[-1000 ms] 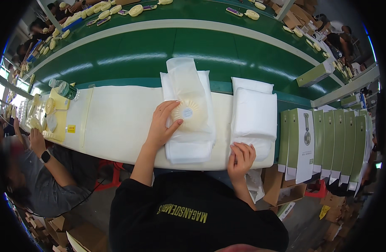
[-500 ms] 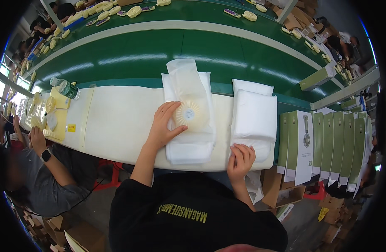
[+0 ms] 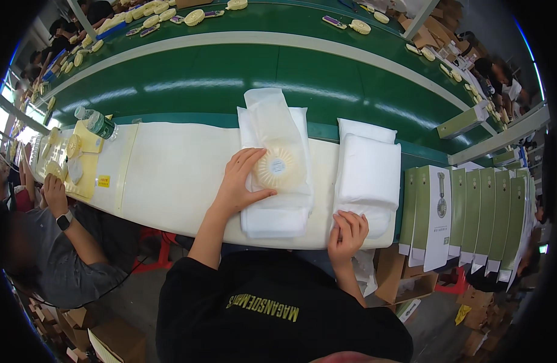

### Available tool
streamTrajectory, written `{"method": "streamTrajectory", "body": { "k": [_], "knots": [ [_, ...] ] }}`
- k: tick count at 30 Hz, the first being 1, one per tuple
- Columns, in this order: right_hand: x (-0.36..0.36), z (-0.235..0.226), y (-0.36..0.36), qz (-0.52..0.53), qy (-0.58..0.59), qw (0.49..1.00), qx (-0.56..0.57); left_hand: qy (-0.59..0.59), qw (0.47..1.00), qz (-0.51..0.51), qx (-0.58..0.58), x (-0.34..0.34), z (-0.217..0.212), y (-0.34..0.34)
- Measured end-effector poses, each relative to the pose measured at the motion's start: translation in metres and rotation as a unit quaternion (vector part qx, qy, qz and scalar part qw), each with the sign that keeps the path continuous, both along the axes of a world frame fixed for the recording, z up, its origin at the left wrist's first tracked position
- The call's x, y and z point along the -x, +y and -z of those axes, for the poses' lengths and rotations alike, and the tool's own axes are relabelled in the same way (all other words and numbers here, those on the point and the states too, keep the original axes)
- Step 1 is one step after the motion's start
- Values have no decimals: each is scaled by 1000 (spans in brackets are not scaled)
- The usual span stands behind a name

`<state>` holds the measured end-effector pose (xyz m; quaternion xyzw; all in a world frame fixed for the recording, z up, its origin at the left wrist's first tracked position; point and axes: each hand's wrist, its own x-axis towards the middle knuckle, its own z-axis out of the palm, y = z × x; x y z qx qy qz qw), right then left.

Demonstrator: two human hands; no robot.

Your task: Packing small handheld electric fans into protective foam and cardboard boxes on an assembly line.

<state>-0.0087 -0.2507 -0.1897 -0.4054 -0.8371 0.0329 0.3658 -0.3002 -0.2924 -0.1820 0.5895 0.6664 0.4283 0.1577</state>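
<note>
A pale cream handheld fan (image 3: 280, 170), its round slotted head marked by a small label, lies inside a translucent white sleeve (image 3: 267, 112). It rests on a pile of flat white pouches (image 3: 273, 224) in front of me. My left hand (image 3: 239, 181) spans the left side of the fan head, fingertips at its upper edge and thumb at its lower edge. To the right is a second stack of puffy white pouches (image 3: 369, 166). At that stack's near end lies my right hand (image 3: 347, 235), fingers loosely bent and slightly apart, nothing visible in them.
Green-and-white boxes (image 3: 437, 221) stand in a row at the right. A plastic bottle (image 3: 97, 123) and a yellow tray (image 3: 85, 181) with fan parts are at the left, beside a co-worker's hand (image 3: 54, 196). A green conveyor (image 3: 230, 72) runs beyond the white worktable (image 3: 169, 169).
The view has shifted very slightly. My left hand stays at the fan and my right hand at the pouch stack. At the left, the co-worker's hand has moved slightly.
</note>
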Motion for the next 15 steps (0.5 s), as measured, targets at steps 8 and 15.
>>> {"method": "streamTrajectory", "body": {
  "k": [8, 15],
  "knots": [
    [1, 3, -4, 6, -4, 1000, -6, -10, 1000, 1, 11, 0, 5, -6],
    [1, 2, -3, 2, -6, 1000, -4, -23, 1000, 18, 7, 0, 0, -7]
  ]
}}
